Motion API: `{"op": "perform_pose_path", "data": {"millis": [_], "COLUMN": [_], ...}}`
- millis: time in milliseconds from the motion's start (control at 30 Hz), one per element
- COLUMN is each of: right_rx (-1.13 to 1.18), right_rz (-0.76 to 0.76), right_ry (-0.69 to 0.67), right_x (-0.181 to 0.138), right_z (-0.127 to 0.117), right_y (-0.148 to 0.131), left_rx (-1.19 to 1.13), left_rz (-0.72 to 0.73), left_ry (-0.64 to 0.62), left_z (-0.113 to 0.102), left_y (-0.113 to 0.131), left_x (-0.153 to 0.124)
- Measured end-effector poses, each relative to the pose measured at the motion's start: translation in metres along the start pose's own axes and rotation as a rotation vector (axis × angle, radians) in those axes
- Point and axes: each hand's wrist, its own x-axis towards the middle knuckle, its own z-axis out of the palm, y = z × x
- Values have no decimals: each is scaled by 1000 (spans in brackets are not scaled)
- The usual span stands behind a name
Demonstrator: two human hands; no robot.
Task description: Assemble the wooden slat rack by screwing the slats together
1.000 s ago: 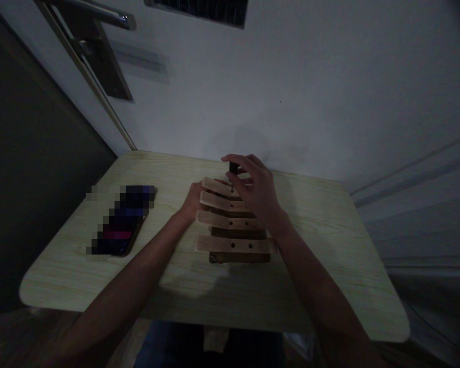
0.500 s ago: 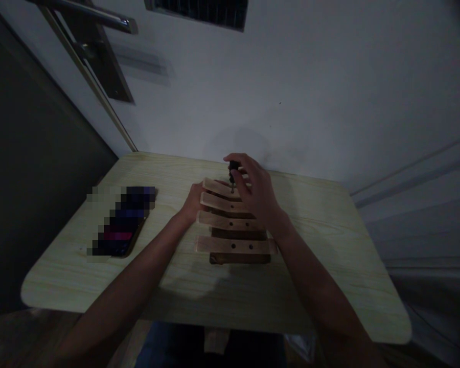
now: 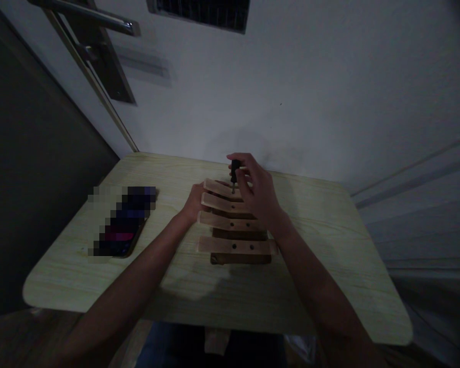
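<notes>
On the table sits a wooden slatted piece (image 3: 215, 244), with several pale, slightly bent slats fixed across a darker wooden base. Round dark holes or screw heads dot the slats. My right hand (image 3: 257, 185) grips a small screwdriver (image 3: 235, 170) with a black handle, held nearly upright between thumb and fingers. Its metal shaft meets a spot in the farthest slat. My left hand (image 3: 194, 203) holds the far left side of the slatted piece, its fingers mostly hidden behind and beneath the slats.
A phone (image 3: 124, 222), its screen partly pixelated, lies on the left of the pale wood-grain table (image 3: 322, 255). Behind the table rises a white door (image 3: 310, 92) with a metal handle (image 3: 111, 23) at upper left. My legs are below the table's front edge.
The fingers of my right hand have shifted slightly around the screwdriver handle, showing more of it. My left hand and the slatted piece stay in place.
</notes>
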Motion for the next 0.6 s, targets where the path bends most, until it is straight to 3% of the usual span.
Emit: {"op": "perform_pose_path", "data": {"millis": [400, 600], "right_rx": [-40, -46], "right_rz": [-95, -67], "right_ry": [32, 55], "right_x": [2, 1], "right_z": [0, 2], "right_y": [-1, 3], "left_rx": [-22, 2], "left_rz": [12, -8], "left_ry": [-3, -34], "left_z": [1, 0], "left_y": [0, 9], "left_x": [0, -1]}}
